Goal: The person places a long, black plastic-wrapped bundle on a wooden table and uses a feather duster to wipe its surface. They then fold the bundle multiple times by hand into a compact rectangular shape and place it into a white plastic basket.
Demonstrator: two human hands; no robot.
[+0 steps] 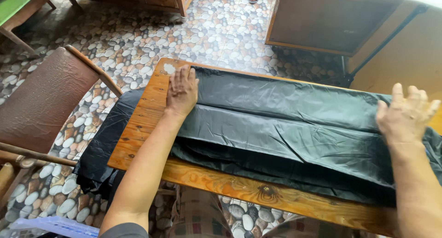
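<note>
While the black plastic sheet (294, 127) runs lengthwise along the worktop (147, 113), left hand (182, 90) lies flat on its end, right hand (405, 113) spread open at the other.

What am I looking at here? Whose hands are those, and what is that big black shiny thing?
The camera sits on a person's head and looks down, so you see their own two arms. The left hand lies flat on a big black plastic sheet, near its end. The right hand is spread open over the other end. The sheet is folded in long layers on a wooden table, and part of it hangs over the table's left edge. A brown chair stands beside it on a pebble-pattern floor. Neither hand grips anything.
</note>
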